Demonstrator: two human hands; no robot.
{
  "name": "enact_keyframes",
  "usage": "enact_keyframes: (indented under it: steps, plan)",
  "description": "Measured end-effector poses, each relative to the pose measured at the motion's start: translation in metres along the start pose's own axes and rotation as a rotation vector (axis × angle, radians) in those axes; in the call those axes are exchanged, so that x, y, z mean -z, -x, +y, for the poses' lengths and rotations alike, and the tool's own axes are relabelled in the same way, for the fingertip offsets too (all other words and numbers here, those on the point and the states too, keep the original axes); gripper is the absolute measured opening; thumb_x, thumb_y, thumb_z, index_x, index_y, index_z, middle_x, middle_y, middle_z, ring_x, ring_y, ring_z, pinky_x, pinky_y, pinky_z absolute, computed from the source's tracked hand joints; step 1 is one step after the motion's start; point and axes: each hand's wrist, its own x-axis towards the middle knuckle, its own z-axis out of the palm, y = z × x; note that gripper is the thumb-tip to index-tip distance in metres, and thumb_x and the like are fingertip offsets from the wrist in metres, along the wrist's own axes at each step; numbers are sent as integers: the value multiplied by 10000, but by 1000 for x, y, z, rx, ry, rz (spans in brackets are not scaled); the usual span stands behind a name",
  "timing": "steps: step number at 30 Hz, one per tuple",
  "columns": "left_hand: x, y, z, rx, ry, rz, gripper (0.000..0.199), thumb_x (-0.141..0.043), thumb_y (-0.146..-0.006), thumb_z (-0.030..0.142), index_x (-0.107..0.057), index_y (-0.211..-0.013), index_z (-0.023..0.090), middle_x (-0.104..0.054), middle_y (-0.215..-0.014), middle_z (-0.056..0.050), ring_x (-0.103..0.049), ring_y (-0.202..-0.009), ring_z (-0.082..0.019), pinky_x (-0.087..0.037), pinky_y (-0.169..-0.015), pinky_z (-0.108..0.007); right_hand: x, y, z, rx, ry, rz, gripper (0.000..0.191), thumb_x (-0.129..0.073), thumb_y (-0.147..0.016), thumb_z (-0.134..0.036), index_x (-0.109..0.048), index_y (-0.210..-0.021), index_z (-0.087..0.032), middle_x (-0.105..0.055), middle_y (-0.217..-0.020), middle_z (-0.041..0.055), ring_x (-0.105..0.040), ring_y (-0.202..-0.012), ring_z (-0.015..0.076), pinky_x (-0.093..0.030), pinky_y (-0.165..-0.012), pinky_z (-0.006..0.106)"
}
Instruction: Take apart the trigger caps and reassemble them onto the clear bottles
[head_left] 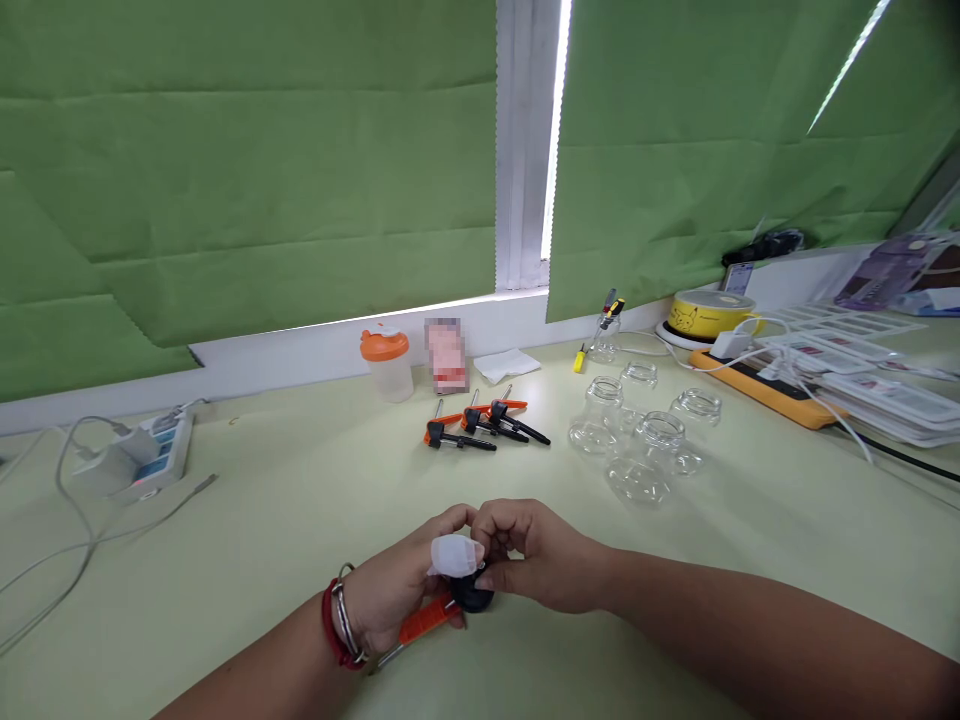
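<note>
My left hand (409, 590), its thumb wrapped in a white covering (454, 556), is closed around a tool with a round black piece (472, 592), an orange part (426, 620) and a thin metal rod. The rod points down and left toward the table. My right hand (534, 555) is closed at the black piece, thumb and fingers pinching its upper right edge; anything small between the fingertips is hidden. Beyond my hands lie several similar orange-and-black pieces with metal rods (484, 425). Several clear jars (637, 480) stand to their right.
At the back stand an orange-lidded cup (387, 365), a blurred pink object (448, 358) and a white tissue (507, 365). A power strip (161, 455) with cables lies left. Right are a yellow screwdriver (580, 358), a yellow bowl (705, 315), an orange power strip (765, 388) and white trays (892, 405).
</note>
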Motion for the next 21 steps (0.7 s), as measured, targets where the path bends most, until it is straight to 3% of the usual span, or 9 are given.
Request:
enact_keyframes:
  steps: [6,21]
  plan:
    - [-1,1,0,0,36,-1,359,-637,-698,460,-491,-903,203,-490,-886,-32,-525,-781,-173,-424,-579,-262,-2,1,-3,-19,-41,7,256,-737,-670,-208,-542,-831,-170,-563,-756,-16,-521,-695,108,-451,-655,263]
    - [3,0,-3,3,8,-24,386,-621,-712,513,-501,-904,200,-503,-849,-25,-519,-772,-169,-421,-584,-259,-2,1,-2,3,-52,20,246,-758,-678,-276,-566,-777,-158,-574,-772,-6,-521,-680,109,-451,-664,276]
